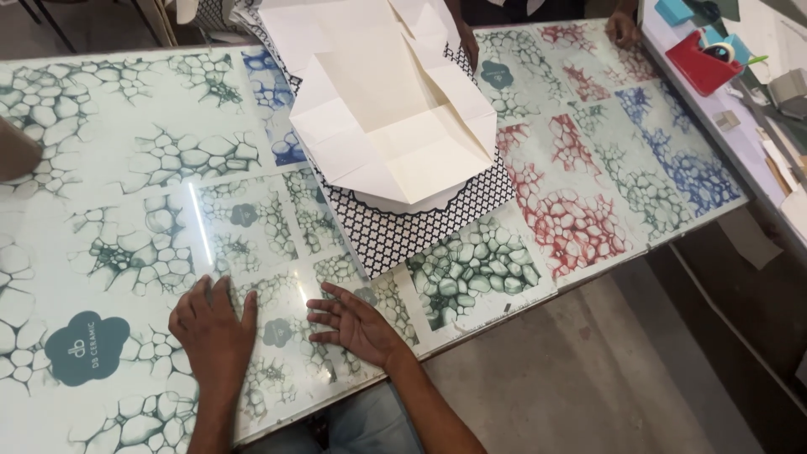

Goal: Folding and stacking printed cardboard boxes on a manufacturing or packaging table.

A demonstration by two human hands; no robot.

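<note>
Left hand (214,324) and right hand (357,324) lie flat, fingers spread, holding nothing, on the patterned desk (126,168). A folded cream paper sheet (391,109) on a black lattice-print sheet (395,231) lies near, beyond the fingertips.

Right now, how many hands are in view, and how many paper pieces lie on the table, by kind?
Person's own hands: 2, left hand and right hand
Other people's hands: 2
Cream folded sheet: 1
Black-and-white patterned sheet: 1
Total: 6

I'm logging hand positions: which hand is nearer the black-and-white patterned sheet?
Right. The right hand lies flat just below the black-and-white patterned sheet's near corner; the left hand rests farther off to the left.
</note>
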